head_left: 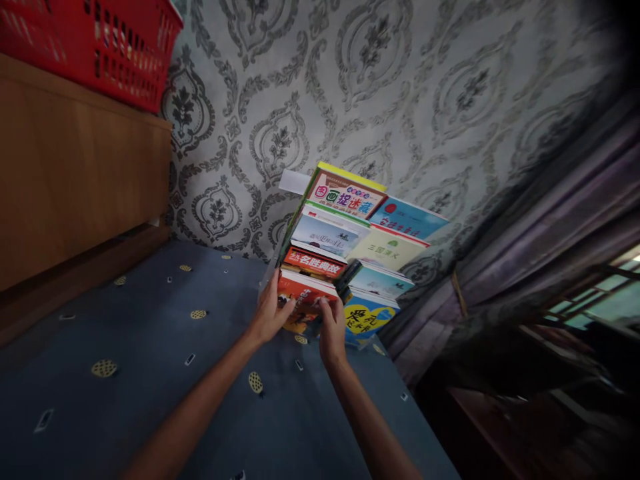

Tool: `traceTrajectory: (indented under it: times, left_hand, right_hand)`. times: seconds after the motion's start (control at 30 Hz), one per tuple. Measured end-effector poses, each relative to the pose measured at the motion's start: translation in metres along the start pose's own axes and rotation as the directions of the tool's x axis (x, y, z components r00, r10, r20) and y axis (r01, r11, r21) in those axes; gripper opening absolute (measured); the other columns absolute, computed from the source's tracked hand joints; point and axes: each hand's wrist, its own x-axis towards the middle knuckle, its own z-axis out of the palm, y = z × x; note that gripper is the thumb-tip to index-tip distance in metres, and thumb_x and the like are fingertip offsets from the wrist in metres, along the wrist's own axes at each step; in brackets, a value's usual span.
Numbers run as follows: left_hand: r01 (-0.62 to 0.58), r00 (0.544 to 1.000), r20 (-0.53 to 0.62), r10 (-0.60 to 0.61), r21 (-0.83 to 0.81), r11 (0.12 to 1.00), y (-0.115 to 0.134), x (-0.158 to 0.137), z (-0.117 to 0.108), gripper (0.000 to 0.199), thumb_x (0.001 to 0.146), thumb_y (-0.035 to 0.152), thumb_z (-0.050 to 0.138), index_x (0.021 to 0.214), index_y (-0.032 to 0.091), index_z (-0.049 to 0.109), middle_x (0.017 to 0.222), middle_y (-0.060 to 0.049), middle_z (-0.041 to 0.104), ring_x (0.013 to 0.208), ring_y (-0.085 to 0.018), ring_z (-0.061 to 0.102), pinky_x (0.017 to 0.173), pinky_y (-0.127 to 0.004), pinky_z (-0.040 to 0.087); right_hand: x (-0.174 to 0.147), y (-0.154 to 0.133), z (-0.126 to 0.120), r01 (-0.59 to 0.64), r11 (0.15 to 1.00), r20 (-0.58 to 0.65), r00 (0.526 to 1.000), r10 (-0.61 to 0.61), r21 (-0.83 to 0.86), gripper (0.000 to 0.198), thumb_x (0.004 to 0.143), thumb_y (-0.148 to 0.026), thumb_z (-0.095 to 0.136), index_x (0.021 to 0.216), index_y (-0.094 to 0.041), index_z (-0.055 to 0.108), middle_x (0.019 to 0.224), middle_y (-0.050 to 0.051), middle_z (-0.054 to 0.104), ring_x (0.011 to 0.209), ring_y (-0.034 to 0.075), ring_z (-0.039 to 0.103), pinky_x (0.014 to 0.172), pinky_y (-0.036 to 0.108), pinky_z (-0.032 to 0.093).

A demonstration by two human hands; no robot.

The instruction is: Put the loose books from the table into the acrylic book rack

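A red-orange book [304, 288] stands in the front left of a tiered stack of books. My left hand [270, 313] grips its left edge, thumb across the cover and fingers out of sight behind. At the book's right side my right hand [332, 328] is closed on the edge, thumb in front. Just behind rises an orange-red book with white characters [315, 264]. To the right of my right hand is a blue book with a yellow heart [367, 319]. A dark object [349, 279] sits between the two columns of books.
The rows lean back toward a patterned wall [280, 143], topped by a yellow-edged book [345, 193] and a blue book [407, 219]. A blue cloth surface [150, 373] lies underneath. On the left, a red basket [135, 60] rests on a wooden cabinet [85, 167]. Curtains [480, 247] hang right.
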Motion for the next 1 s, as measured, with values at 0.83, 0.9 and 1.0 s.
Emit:
traceTrajectory:
  times: [0.83, 0.9, 1.0]
  left_hand:
    - [-0.088, 0.993, -0.068, 0.101, 0.177, 0.98, 0.004, -0.001, 0.004, 0.077, 0.087, 0.035, 0.057, 0.155, 0.024, 0.023, 0.136, -0.012, 0.039, 0.136, -0.028, 0.037, 0.117, -0.047, 0.028]
    - [-0.081, 0.993, -0.068, 0.095, 0.186, 0.979, 0.005, -0.002, 0.005, 0.079, 0.087, 0.035, 0.057, 0.156, 0.022, 0.02, 0.139, -0.013, 0.039, 0.138, -0.029, 0.035, 0.117, -0.049, 0.027]
    - [-0.081, 0.993, -0.073, 0.096, 0.188, 0.979, 0.007, -0.002, 0.006, 0.08, 0.088, 0.034, 0.056, 0.156, 0.022, 0.017, 0.142, -0.015, 0.039, 0.138, -0.03, 0.035, 0.117, -0.051, 0.027]
  right_hand:
    - [0.0, -0.015, -0.008, 0.079, 0.984, 0.045, 0.996, -0.072, -0.163, 0.073, 0.088, -0.057, 0.053, 0.15, -0.021, 0.037, 0.151, 0.011, 0.045, 0.138, 0.026, 0.044, 0.117, 0.043, 0.034]
    - [0.001, -0.019, -0.009, 0.085, 0.982, 0.042, 0.996, -0.079, -0.172, 0.072, 0.089, -0.057, 0.053, 0.149, -0.021, 0.037, 0.149, 0.011, 0.047, 0.136, 0.026, 0.047, 0.115, 0.043, 0.036]
    - [0.002, -0.022, -0.011, 0.124, 0.969, 0.069, 0.991, -0.112, -0.215, 0.067, 0.091, -0.055, 0.052, 0.148, -0.023, 0.04, 0.151, 0.011, 0.045, 0.137, 0.025, 0.045, 0.115, 0.045, 0.036]
